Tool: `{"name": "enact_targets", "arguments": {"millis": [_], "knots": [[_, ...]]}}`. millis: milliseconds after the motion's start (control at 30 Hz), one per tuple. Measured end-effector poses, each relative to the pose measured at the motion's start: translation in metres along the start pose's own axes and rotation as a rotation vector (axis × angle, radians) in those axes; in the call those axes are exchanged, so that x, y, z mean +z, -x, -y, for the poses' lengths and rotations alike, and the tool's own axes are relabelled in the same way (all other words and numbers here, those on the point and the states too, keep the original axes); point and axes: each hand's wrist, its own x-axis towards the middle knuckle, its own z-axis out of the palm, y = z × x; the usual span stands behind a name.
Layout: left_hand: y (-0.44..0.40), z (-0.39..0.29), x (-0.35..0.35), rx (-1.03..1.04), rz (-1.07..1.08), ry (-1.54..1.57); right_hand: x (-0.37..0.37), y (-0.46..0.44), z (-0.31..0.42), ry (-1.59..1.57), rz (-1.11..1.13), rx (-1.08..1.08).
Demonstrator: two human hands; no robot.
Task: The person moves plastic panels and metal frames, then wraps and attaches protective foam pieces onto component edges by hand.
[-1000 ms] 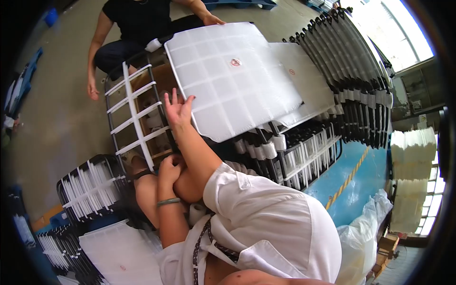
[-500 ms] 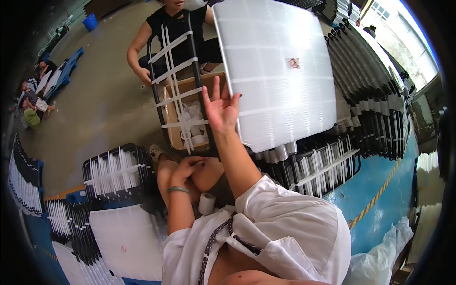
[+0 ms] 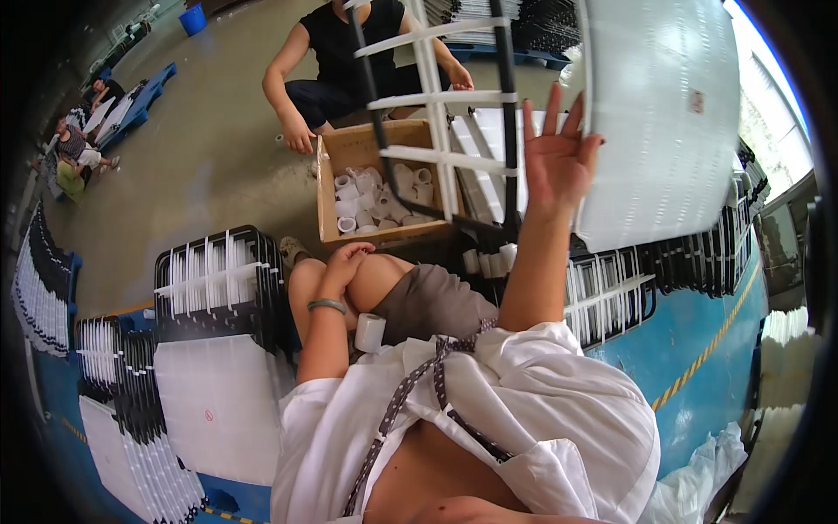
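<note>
My right hand is raised, palm towards me and fingers spread, between a black tubular frame and a white panel. White straps cross the frame. The panel has a small red mark, and my thumb overlaps its left edge; I cannot tell how firmly they touch. On my bare knee rests my left hand, fingers loosely laid, holding nothing; a green bangle circles that wrist. A white roll lies on my lap. Behind the frame stands a cardboard box holding several white rolls.
Across the box squats a person in black, hands apart from mine. Strapped black frames and a white panel are at the left. More frames stand at the right, near clear plastic. Other people sit far left.
My right hand, the black frame and the white panel have moved right and up in view. The box shows more fully. My left hand stays on the knee.
</note>
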Motion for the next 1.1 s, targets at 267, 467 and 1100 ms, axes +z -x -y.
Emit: {"name": "enact_targets", "arguments": {"millis": [267, 467, 1100], "knots": [[-0.001, -0.006, 0.004, -0.051, 0.045, 0.019, 0.010, -0.005, 0.067, 0.306, 0.128, -0.136], [-0.002, -0.013, 0.005, 0.011, 0.026, -0.060, 0.042, -0.027, 0.111, 0.578, 0.114, -0.318], [-0.002, -0.019, 0.006, -0.011, 0.142, -0.135, 0.158, 0.004, 0.281, 1.239, -0.581, -1.154]]}}
